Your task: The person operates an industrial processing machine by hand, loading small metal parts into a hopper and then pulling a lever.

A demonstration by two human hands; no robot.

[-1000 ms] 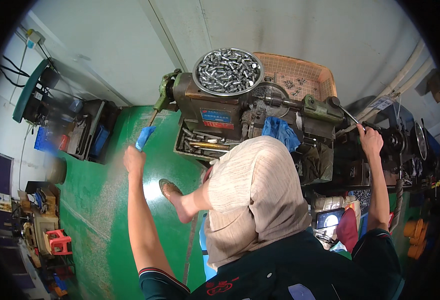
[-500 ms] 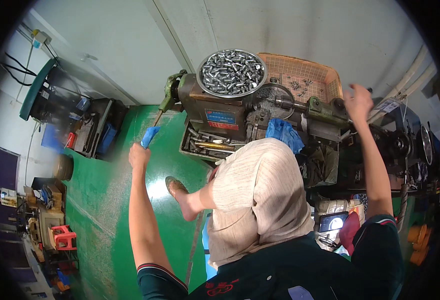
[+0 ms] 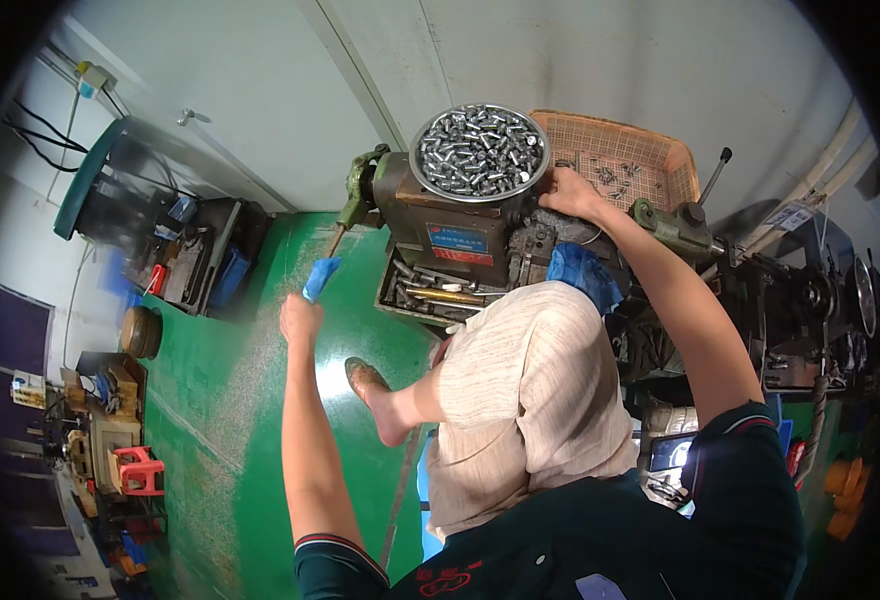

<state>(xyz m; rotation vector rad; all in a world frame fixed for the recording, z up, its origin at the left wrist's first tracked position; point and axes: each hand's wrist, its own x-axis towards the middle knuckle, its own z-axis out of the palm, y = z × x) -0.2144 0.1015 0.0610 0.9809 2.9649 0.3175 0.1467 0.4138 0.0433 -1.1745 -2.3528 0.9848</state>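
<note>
- Lathe [image 3: 410, 208]: standing beyond the person's knees [image 3: 555, 325], supporting a round bowl [image 3: 480, 199] of metal pieces [image 3: 470, 150].
- Gripping a blue-wrapped lever handle [image 3: 321, 277] with the left hand [image 3: 301, 318], curling fingers around it.
- Holding the right hand [image 3: 572, 192] at the lathe, just beside the bowl, bending fingers; cannot tell whether grasping anything.

One blue-wrapped handle [image 3: 321, 278], one heaped metal bowl [image 3: 481, 199], one peach basket [image 3: 615, 138], one shoe [image 3: 364, 379]
</note>
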